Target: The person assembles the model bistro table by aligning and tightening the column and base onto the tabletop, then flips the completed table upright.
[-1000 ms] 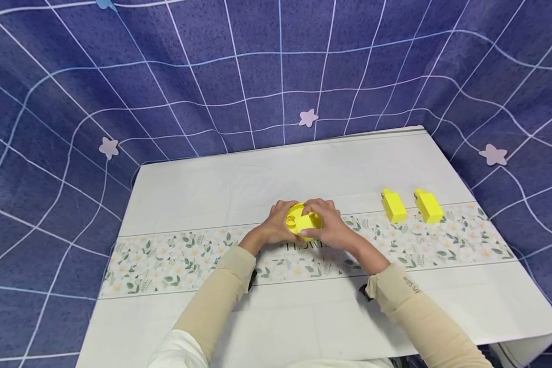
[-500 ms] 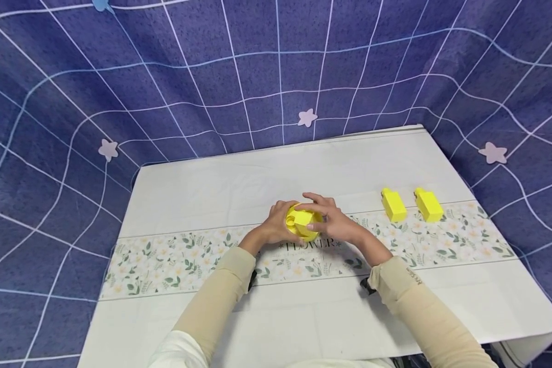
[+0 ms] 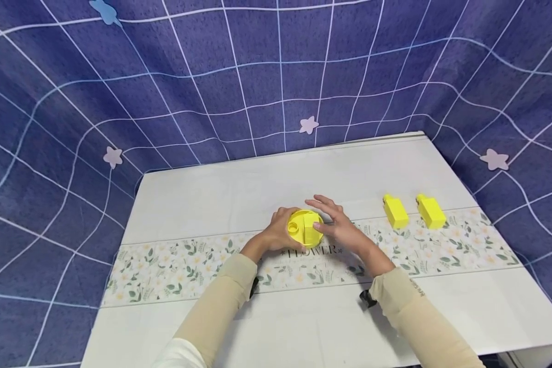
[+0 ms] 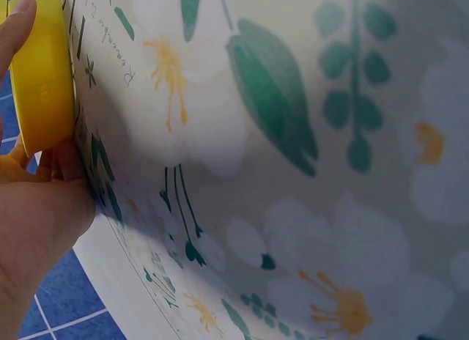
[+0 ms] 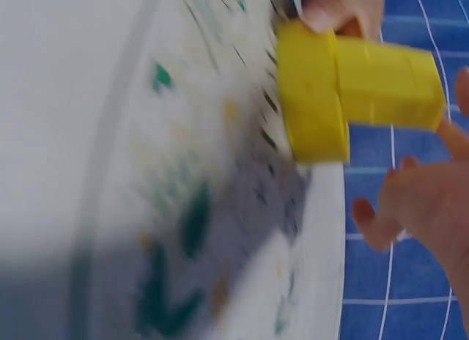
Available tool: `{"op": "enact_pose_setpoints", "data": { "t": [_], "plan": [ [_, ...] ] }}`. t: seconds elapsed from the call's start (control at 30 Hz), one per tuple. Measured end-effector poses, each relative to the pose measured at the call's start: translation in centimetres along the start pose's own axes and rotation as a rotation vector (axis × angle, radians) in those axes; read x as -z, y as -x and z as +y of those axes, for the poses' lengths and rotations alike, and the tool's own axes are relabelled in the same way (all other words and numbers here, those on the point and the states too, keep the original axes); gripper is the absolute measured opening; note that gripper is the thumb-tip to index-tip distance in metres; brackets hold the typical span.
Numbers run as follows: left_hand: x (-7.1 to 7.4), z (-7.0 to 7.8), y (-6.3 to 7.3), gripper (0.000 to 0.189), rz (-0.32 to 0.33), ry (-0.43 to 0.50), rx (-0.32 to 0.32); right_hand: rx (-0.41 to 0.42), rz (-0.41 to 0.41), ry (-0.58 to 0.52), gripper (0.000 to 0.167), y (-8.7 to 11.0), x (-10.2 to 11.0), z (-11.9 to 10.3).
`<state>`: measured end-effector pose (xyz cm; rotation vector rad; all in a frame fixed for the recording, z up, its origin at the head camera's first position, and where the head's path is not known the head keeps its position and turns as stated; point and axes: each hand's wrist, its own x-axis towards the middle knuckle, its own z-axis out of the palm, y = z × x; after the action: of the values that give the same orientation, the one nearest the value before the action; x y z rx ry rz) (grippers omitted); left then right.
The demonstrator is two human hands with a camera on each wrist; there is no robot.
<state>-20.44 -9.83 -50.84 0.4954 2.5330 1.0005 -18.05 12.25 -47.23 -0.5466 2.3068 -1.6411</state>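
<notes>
A round, shallow yellow tray (image 3: 296, 235) with a raised rim sits at mid-table, a small ring-shaped post (image 3: 293, 227) inside it. From that tray a yellow block (image 3: 311, 223) sticks up, as the right wrist view shows from the side. My left hand (image 3: 278, 232) grips the tray's left side, thumb at the near edge and fingers at the far one. Close by the top of the block is my right hand (image 3: 342, 230), fingers spread and thumb at the block's right side. The left wrist view catches only the tray's yellow wall (image 4: 45, 83).
Two more yellow blocks (image 3: 396, 212) with small knobs lie side by side to the right. A floral runner band (image 3: 175, 266) crosses the white tablecloth (image 3: 211, 194). Behind and at the sides hangs a blue curtain (image 3: 257, 76) with a white grid and stars.
My right fingers have spread from around the block and lifted away from it. The block now stands further right in the tray. My left hand keeps its hold.
</notes>
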Motion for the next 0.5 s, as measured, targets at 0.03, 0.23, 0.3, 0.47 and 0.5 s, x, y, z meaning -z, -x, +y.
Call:
{"op": "enact_pose_setpoints", "data": {
  "t": [0.03, 0.23, 0.3, 0.47, 0.5],
  "plan": [
    [-0.1, 0.0, 0.0, 0.113, -0.001, 0.005, 0.001, -0.002, -0.044, -0.004, 0.052, -0.1, 0.4, 0.1],
    [-0.4, 0.0, 0.1, 0.113, -0.007, 0.009, 0.016, 0.001, -0.223, 0.04, 0.043, -0.7, 1.7, 0.7],
    [-0.3, 0.0, 0.0, 0.113, -0.008, 0.002, 0.012, 0.012, -0.213, 0.064, 0.042, -0.8, 1.9, 0.6],
    [0.0, 0.0, 0.0, 0.113, -0.004, -0.003, -0.003, 0.007, -0.081, 0.116, 0.035, -0.9, 1.3, 0.6],
    [0.0, 0.0, 0.0, 0.113, 0.0, 0.0, -0.008, 0.008, -0.048, 0.127, 0.036, -0.8, 1.1, 0.6]
  ]
}}
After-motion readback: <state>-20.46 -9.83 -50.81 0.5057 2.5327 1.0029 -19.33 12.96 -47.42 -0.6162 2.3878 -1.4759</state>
